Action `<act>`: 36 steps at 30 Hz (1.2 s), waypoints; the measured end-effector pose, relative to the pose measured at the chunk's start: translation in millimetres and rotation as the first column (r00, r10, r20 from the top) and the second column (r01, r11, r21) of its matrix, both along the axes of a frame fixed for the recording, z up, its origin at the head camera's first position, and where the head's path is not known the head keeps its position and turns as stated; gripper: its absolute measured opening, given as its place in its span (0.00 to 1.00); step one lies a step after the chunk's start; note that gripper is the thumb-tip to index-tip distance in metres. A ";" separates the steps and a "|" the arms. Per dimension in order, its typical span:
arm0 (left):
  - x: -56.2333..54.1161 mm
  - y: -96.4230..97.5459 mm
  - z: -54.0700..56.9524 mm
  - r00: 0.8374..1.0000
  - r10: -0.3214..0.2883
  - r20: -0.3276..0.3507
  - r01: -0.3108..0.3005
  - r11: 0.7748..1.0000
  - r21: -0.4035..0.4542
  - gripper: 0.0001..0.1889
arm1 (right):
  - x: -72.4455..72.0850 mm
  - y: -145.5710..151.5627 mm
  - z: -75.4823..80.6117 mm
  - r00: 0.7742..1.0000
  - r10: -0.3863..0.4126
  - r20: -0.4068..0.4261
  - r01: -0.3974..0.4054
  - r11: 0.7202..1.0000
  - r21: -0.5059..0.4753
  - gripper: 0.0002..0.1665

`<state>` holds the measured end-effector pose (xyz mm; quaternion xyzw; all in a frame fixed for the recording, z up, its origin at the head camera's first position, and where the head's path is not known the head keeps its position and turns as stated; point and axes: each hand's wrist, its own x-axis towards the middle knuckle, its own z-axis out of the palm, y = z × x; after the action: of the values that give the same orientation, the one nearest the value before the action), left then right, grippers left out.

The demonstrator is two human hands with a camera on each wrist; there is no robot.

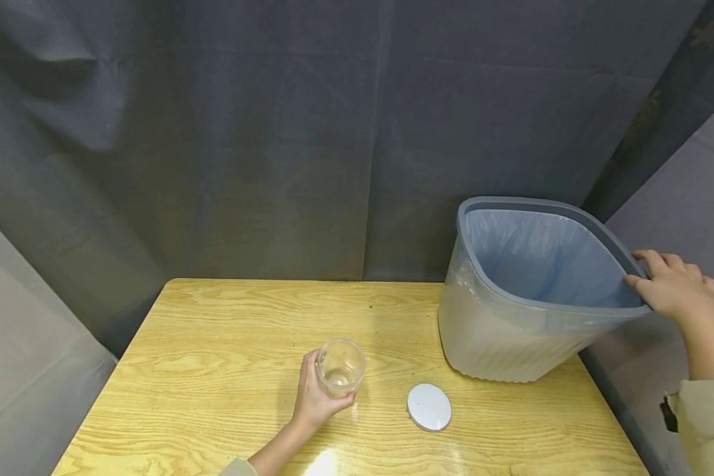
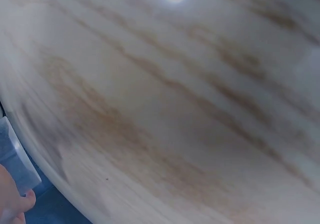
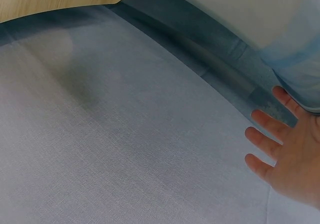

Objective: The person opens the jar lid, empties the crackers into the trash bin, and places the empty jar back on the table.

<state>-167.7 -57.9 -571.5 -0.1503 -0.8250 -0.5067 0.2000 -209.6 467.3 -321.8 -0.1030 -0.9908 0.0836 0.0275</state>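
Observation:
My left hand (image 1: pixel 317 398) grips a clear plastic cup (image 1: pixel 340 367) above the wooden table (image 1: pixel 226 344), its fingers wrapped round the cup's side. At the lower left of the left wrist view, part of the left hand (image 2: pixel 11 200) and the cup (image 2: pixel 19 163) show. A translucent trash bin (image 1: pixel 506 337) with a grey rim and a bag liner stands at the table's right. My right hand (image 1: pixel 675 284) touches its right rim, with the thumb over the edge. In the right wrist view, the right hand's (image 3: pixel 292 154) fingers are straight and spread, the thumb hidden.
On the table, between the cup and the bin, lies a round white disc (image 1: pixel 429 407). Dark grey cloth (image 1: pixel 285 145) hangs behind the table. Lighter panels (image 1: pixel 24 350) stand at either side.

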 end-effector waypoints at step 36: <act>-1.3 -6.1 -19.5 0.976 -0.132 0.171 0.106 0.982 0.154 0.50 | 0.8 -0.8 -0.2 1.000 0.003 -0.011 -0.003 1.000 0.001 0.36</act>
<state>-169.0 -64.0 -591.1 -0.1381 -0.7906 -0.5874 0.1042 -208.8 466.5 -321.9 -0.1013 -0.9908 0.0837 0.0329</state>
